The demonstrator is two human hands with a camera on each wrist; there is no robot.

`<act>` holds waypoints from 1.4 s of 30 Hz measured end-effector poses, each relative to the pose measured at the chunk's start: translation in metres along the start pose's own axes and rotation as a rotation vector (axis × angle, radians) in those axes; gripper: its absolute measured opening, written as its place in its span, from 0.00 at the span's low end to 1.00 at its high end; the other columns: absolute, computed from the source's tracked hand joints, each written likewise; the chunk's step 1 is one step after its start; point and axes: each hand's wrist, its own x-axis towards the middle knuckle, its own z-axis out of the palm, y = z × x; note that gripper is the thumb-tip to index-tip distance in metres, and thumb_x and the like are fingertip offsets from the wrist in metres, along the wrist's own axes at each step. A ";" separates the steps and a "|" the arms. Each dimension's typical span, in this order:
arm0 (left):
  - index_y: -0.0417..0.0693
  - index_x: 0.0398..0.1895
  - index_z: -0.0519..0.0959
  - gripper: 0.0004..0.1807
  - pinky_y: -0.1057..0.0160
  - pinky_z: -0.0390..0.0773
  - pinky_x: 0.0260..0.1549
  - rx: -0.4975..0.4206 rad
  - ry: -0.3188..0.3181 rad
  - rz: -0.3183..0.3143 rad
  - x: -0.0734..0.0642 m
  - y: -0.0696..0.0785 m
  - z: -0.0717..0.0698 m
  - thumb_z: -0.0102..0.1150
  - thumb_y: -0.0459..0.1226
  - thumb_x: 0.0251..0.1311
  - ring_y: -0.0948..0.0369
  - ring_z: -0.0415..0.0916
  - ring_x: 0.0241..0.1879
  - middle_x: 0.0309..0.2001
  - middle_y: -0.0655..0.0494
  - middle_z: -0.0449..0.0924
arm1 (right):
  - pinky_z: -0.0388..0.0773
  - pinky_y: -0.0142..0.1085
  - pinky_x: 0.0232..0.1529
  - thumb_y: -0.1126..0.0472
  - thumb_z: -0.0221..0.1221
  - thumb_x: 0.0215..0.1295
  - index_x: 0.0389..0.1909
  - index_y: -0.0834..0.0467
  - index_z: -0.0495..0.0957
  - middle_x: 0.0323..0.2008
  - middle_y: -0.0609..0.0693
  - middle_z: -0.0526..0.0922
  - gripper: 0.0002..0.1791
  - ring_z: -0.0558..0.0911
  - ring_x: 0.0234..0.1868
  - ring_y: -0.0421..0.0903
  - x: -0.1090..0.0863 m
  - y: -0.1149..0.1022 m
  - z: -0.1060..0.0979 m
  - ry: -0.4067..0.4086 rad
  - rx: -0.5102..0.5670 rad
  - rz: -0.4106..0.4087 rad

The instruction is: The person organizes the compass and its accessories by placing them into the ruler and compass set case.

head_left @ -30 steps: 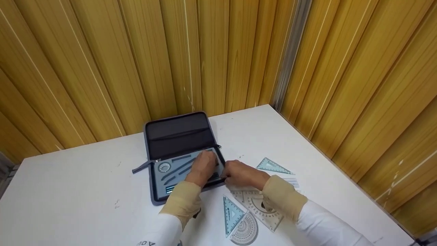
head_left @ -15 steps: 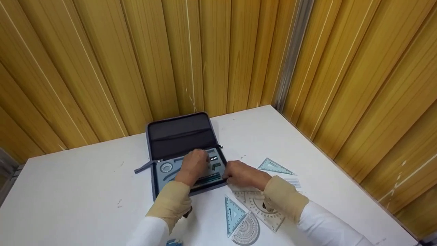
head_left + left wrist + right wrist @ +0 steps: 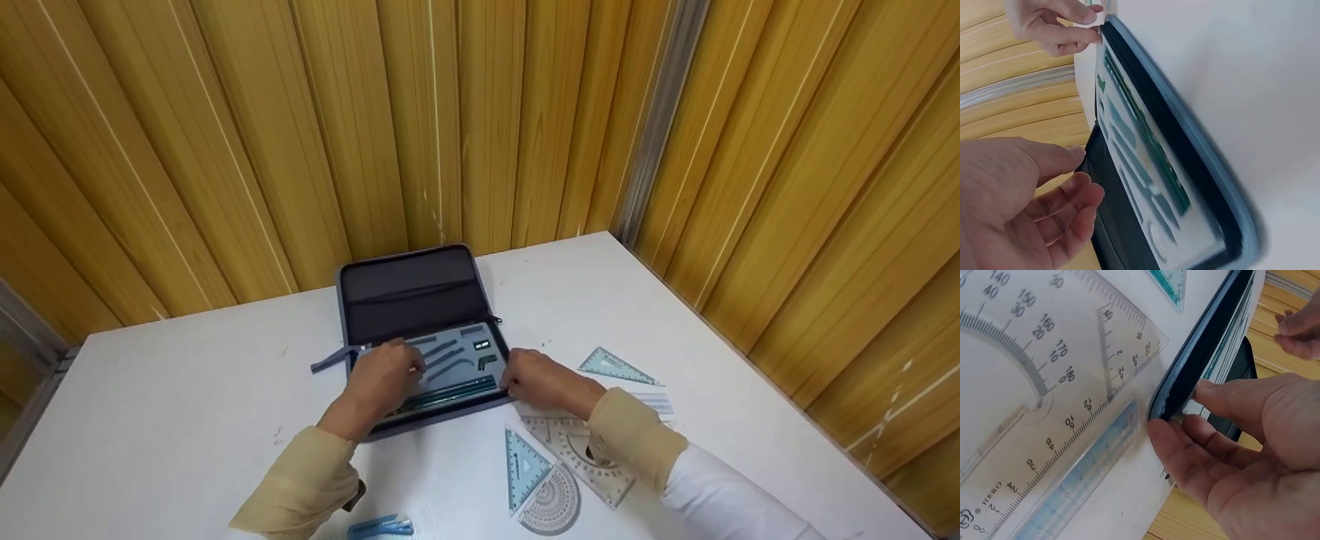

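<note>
The corner of the open case (image 3: 416,309) is pinched by the fingers of the right hand (image 3: 540,380). The left hand (image 3: 384,375) is held over the pale tray (image 3: 466,346), its fingers bent and let go. In the tray's slots, long green sticks (image 3: 454,393) and a small green piece (image 3: 487,361) are kept. A blue triangle (image 3: 529,471) is laid nearby on the desk (image 3: 187,397).

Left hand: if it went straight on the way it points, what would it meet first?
The left hand would probably meet the tray in the case first, though its height above is unclear.
</note>
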 end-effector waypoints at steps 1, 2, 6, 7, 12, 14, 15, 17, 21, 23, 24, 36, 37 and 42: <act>0.41 0.35 0.89 0.03 0.53 0.84 0.36 0.002 0.000 -0.006 -0.005 -0.002 -0.003 0.70 0.27 0.60 0.54 0.81 0.34 0.34 0.49 0.83 | 0.81 0.46 0.56 0.76 0.62 0.62 0.43 0.68 0.88 0.47 0.61 0.85 0.11 0.84 0.51 0.54 0.001 0.001 0.000 0.003 -0.004 0.001; 0.41 0.35 0.89 0.03 0.54 0.84 0.36 0.005 -0.001 -0.016 -0.011 -0.004 -0.007 0.70 0.27 0.60 0.55 0.81 0.34 0.34 0.49 0.83 | 0.80 0.46 0.56 0.76 0.61 0.62 0.43 0.68 0.88 0.48 0.62 0.85 0.11 0.84 0.52 0.54 0.001 0.001 0.001 0.004 -0.007 0.000; 0.43 0.35 0.89 0.04 0.57 0.84 0.33 0.010 -0.014 -0.073 -0.035 -0.012 -0.020 0.70 0.28 0.59 0.58 0.80 0.33 0.36 0.50 0.83 | 0.80 0.46 0.56 0.77 0.61 0.63 0.43 0.69 0.88 0.49 0.63 0.84 0.11 0.83 0.54 0.56 0.003 0.002 0.000 0.008 -0.007 0.004; 0.43 0.35 0.89 0.04 0.58 0.84 0.33 0.012 -0.020 -0.086 -0.041 -0.014 -0.023 0.70 0.28 0.59 0.59 0.79 0.32 0.37 0.51 0.83 | 0.80 0.46 0.56 0.77 0.61 0.63 0.43 0.69 0.88 0.49 0.63 0.85 0.11 0.83 0.54 0.55 0.003 0.003 0.000 0.009 -0.007 0.007; 0.45 0.32 0.89 0.06 0.59 0.81 0.30 0.024 -0.050 -0.125 -0.074 -0.024 -0.036 0.72 0.26 0.56 0.61 0.76 0.29 0.33 0.55 0.82 | 0.80 0.46 0.56 0.77 0.63 0.60 0.40 0.66 0.89 0.47 0.61 0.86 0.11 0.83 0.52 0.53 0.002 0.007 0.000 0.029 0.015 0.015; 0.47 0.32 0.89 0.07 0.57 0.81 0.31 0.031 -0.074 -0.159 -0.086 -0.027 -0.041 0.72 0.26 0.54 0.61 0.78 0.30 0.31 0.57 0.81 | 0.81 0.45 0.55 0.77 0.64 0.59 0.39 0.66 0.89 0.45 0.60 0.86 0.10 0.83 0.50 0.52 0.001 0.008 0.000 0.038 0.028 0.021; 0.47 0.32 0.89 0.08 0.56 0.82 0.32 0.031 -0.091 -0.185 -0.092 -0.028 -0.043 0.73 0.26 0.54 0.60 0.79 0.31 0.32 0.57 0.82 | 0.81 0.45 0.54 0.77 0.64 0.59 0.38 0.66 0.89 0.45 0.60 0.86 0.10 0.84 0.50 0.52 0.001 0.009 0.000 0.042 0.036 0.022; 0.48 0.34 0.89 0.09 0.56 0.83 0.33 0.037 -0.118 -0.229 -0.102 -0.029 -0.046 0.74 0.26 0.54 0.59 0.80 0.32 0.33 0.56 0.82 | 0.82 0.43 0.52 0.77 0.65 0.60 0.38 0.66 0.89 0.44 0.60 0.86 0.09 0.84 0.49 0.51 0.000 0.011 0.000 0.053 0.048 0.031; 0.50 0.35 0.88 0.10 0.57 0.83 0.33 0.038 -0.150 -0.268 -0.116 -0.027 -0.047 0.75 0.27 0.54 0.60 0.81 0.32 0.34 0.57 0.82 | 0.83 0.42 0.50 0.77 0.64 0.61 0.37 0.66 0.90 0.44 0.59 0.86 0.08 0.84 0.48 0.50 -0.002 0.013 -0.002 0.068 0.059 0.048; 0.51 0.35 0.88 0.10 0.56 0.83 0.35 0.029 -0.170 -0.267 -0.122 -0.023 -0.044 0.76 0.29 0.53 0.61 0.80 0.32 0.34 0.58 0.82 | 0.83 0.41 0.50 0.76 0.64 0.62 0.38 0.65 0.90 0.44 0.58 0.86 0.09 0.84 0.48 0.49 -0.002 0.013 -0.003 0.071 0.060 0.058; 0.51 0.36 0.88 0.10 0.56 0.83 0.36 0.025 -0.189 -0.267 -0.124 -0.020 -0.042 0.76 0.30 0.53 0.61 0.80 0.33 0.35 0.59 0.82 | 0.82 0.41 0.50 0.76 0.64 0.62 0.38 0.65 0.90 0.44 0.58 0.86 0.09 0.84 0.48 0.48 -0.003 0.013 -0.004 0.069 0.057 0.063; 0.48 0.36 0.86 0.10 0.60 0.83 0.31 0.081 -0.342 -0.088 -0.146 0.006 -0.007 0.77 0.38 0.53 0.64 0.75 0.28 0.29 0.60 0.78 | 0.82 0.42 0.51 0.76 0.63 0.63 0.39 0.65 0.90 0.44 0.56 0.85 0.10 0.83 0.48 0.48 -0.002 0.010 0.002 0.067 0.086 0.078; 0.48 0.35 0.86 0.10 0.61 0.81 0.29 0.090 -0.335 -0.068 -0.147 0.005 -0.004 0.77 0.39 0.52 0.65 0.74 0.26 0.27 0.60 0.77 | 0.82 0.42 0.52 0.76 0.63 0.63 0.39 0.64 0.90 0.44 0.56 0.85 0.10 0.83 0.48 0.47 -0.001 0.009 0.003 0.063 0.090 0.079; 0.47 0.33 0.86 0.09 0.63 0.78 0.26 0.080 -0.351 -0.068 -0.150 0.003 0.002 0.77 0.39 0.52 0.65 0.70 0.25 0.25 0.61 0.75 | 0.81 0.42 0.54 0.75 0.63 0.63 0.40 0.63 0.90 0.47 0.56 0.86 0.11 0.83 0.50 0.47 0.003 0.005 0.004 0.049 0.092 0.089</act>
